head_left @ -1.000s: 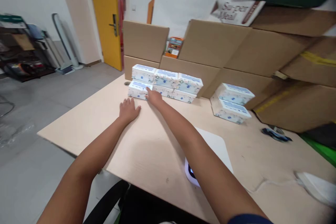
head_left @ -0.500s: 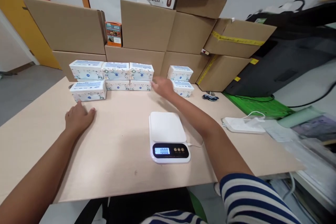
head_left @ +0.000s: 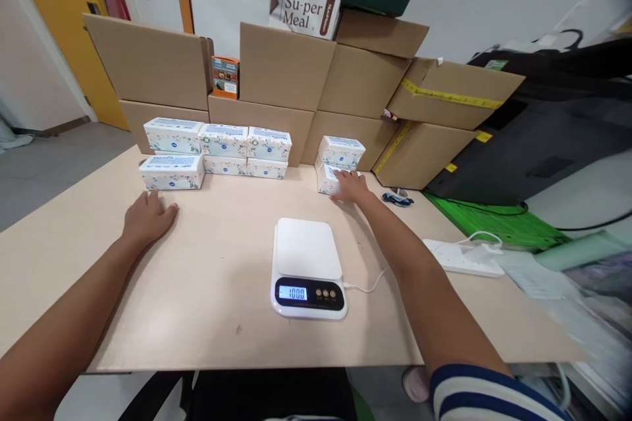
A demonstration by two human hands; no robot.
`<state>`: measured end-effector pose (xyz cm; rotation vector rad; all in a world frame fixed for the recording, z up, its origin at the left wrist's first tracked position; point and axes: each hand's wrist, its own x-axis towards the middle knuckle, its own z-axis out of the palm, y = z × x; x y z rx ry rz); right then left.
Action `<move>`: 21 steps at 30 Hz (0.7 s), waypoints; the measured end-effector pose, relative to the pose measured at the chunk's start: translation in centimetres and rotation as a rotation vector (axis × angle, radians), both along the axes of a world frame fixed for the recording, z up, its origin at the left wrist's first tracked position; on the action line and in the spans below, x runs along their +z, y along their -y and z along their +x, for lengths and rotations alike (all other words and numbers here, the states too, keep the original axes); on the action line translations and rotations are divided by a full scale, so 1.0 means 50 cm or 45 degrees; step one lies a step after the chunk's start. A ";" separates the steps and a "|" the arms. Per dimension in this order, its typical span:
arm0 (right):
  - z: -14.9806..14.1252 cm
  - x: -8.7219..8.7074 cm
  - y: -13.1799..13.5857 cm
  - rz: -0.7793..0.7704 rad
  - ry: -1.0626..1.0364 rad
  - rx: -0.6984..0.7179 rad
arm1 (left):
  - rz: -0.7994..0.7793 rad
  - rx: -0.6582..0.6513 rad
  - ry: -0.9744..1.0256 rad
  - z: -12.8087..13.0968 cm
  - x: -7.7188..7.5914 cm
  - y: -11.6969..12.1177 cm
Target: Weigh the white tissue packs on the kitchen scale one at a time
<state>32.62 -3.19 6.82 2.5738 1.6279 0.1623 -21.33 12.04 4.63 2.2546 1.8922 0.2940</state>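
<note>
My left hand (head_left: 147, 217) lies flat and open on the table (head_left: 227, 276), just in front of a white tissue box (head_left: 172, 172). My right hand (head_left: 350, 185) reaches to the stack of two white tissue boxes (head_left: 340, 152) at the back; its fingers touch the lower box, spread, not wrapped round it. A row of more tissue boxes (head_left: 223, 141), two high, stands behind the single box. A white kitchen scale (head_left: 307, 268) sits between my arms, and its lit display reads 1000.
Brown cardboard cartons (head_left: 296, 72) are stacked along the table's back edge, with a "Su-per Meal" box (head_left: 305, 11) on top and a small orange box (head_left: 226, 77) between them. Black scissors (head_left: 397, 198) lie right of the stack. A white power strip (head_left: 461, 258) lies at right.
My right hand moved from the single box at left across to the two-box stack at right. The view swung right. My left hand stayed flat on the table.
</note>
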 end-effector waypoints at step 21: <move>-0.020 -0.130 0.298 0.515 -0.154 0.103 | 0.146 0.036 0.231 0.003 -0.018 0.017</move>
